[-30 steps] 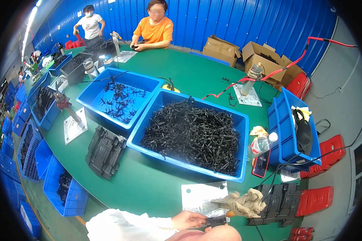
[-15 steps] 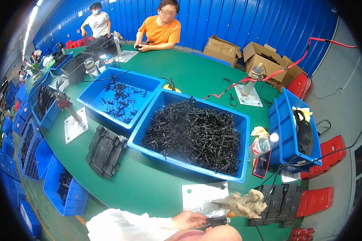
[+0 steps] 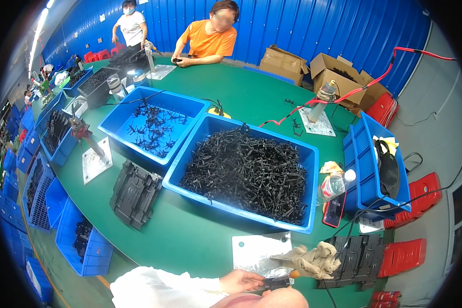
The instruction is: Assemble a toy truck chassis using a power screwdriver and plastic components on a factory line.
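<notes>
At the bottom of the view my left hand (image 3: 241, 281) comes out of a white sleeve. Its fingers are closed on the edge of a black plastic part (image 3: 276, 283). A small orange-brown rounded tip (image 3: 294, 274) sits just right of this part; I cannot tell what it belongs to. Close behind is a cloth-wrapped fixture (image 3: 313, 262), and a silvery metal plate (image 3: 251, 251) lies by it on the table. My right hand cannot be made out.
A large blue bin (image 3: 313, 205) full of small black parts stands ahead, with a shallower blue bin (image 3: 110, 120) beyond. Black panels (image 3: 136, 195) lie at left, others (image 3: 357, 256) at right. A bottle (image 3: 333, 187) and phone (image 3: 334, 210) are near stacked bins (image 3: 359, 169). A person in orange (image 3: 210, 38) sits opposite.
My left hand and the black part stay where they were. Across the table, the person in orange and the masked person in white have shifted slightly to the right.
</notes>
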A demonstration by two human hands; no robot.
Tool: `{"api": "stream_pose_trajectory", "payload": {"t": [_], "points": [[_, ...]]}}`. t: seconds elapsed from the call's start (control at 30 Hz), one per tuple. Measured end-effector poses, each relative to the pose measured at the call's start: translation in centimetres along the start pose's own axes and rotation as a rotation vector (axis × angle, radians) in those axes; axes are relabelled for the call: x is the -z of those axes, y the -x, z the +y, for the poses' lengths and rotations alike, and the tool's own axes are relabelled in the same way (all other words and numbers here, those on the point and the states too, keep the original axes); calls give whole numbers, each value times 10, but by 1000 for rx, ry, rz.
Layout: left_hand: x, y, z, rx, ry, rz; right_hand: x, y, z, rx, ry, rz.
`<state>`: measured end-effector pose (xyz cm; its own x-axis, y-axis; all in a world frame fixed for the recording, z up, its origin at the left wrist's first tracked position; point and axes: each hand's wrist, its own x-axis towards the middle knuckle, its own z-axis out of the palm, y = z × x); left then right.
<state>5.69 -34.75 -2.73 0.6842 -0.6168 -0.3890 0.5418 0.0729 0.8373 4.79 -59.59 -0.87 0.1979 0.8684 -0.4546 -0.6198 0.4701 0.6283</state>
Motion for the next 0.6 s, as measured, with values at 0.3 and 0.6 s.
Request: {"api": "stream_pose_trajectory", "payload": {"t": [0.3,0.6], "points": [[1,5,-2,13,2,29,66,-23,-15,232,79,-242],[-6,3,0,-94,-130,107,16,-4,32,370,-68,-151]]}}
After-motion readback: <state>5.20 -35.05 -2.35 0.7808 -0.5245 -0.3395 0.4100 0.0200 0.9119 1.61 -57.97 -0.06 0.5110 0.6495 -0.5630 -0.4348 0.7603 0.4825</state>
